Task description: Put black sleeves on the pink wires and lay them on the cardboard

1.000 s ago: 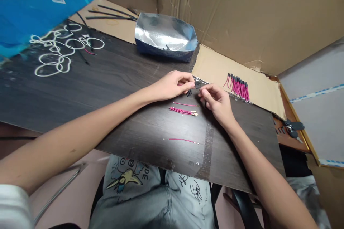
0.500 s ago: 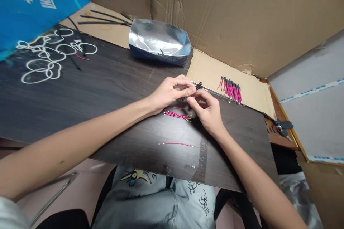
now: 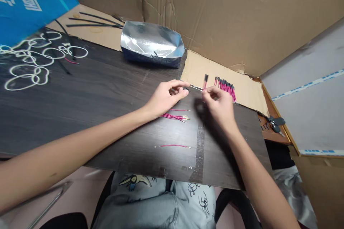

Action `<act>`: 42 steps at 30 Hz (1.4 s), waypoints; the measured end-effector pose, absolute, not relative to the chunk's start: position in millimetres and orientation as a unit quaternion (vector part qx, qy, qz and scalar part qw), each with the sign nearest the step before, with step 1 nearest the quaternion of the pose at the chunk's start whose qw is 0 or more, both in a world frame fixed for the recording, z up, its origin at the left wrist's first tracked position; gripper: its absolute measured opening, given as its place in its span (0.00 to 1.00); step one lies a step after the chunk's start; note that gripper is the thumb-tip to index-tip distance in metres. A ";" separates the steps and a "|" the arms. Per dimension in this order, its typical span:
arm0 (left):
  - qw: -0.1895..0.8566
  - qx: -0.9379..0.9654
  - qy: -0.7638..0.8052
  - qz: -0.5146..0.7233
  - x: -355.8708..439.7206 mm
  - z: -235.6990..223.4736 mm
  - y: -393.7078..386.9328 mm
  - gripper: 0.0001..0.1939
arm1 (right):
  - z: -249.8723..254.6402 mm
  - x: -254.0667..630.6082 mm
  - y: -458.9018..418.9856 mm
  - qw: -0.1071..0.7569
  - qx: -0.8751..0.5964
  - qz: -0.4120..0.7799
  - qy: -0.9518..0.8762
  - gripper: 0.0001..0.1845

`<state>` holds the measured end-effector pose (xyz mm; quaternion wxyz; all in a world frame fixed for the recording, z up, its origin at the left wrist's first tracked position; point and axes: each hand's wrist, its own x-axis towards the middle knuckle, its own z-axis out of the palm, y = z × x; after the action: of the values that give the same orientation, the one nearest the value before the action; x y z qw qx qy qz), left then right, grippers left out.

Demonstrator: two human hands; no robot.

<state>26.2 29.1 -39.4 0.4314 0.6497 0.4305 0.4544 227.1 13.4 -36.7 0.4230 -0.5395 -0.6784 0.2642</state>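
My right hand (image 3: 218, 102) pinches red wire (image 3: 205, 85) with black sleeve-like ends (image 3: 206, 77) pointing up, just left of the wire bundle on the cardboard. My left hand (image 3: 172, 94) hovers over the table with thumb and forefinger curled toward each other. A small dark piece (image 3: 186, 89) shows at its fingertips, too small to name. Beneath that hand lies a bunch of loose red wires (image 3: 176, 117) with bare metal tips, partly hidden by the wrist. One single red wire (image 3: 175, 145) lies nearer the table's front edge.
On a cardboard strip (image 3: 248, 91) lies a row of red wires with black ends (image 3: 226, 88). An open silver bag (image 3: 153, 41) stands at the back. White elastic loops (image 3: 33, 61) and black tubes (image 3: 94, 20) are at left; dark-handled pliers (image 3: 275, 124) lie at right.
My hands have moved apart. The black-ended red wire now stands out of my right hand, which has shifted right toward the bundle on the cardboard. The view has turned slightly.
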 end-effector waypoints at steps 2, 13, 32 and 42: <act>0.395 0.687 0.438 0.426 24.8 -39.0 29.7 0.14 | -31.4 254.9 26.8 0.397 -0.609 0.186 -0.661 0.11; 0.196 0.852 0.339 0.348 21.3 -45.3 29.6 0.11 | -34.1 324.6 55.2 0.200 -0.792 -0.072 -0.573 0.12; 0.262 0.900 0.343 0.061 -13.8 -4.4 43.3 0.16 | -46.3 263.1 38.6 0.304 -0.492 0.079 -0.812 0.13; 0.204 0.922 0.329 0.017 0.2 -13.0 28.3 0.05 | -67.6 223.0 41.8 0.268 -0.508 0.045 -0.817 0.16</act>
<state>0.2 28.3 -13.0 0.2035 0.9222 0.3285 0.0166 223.0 41.8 -67.6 0.2678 -0.5084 -0.8172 0.0452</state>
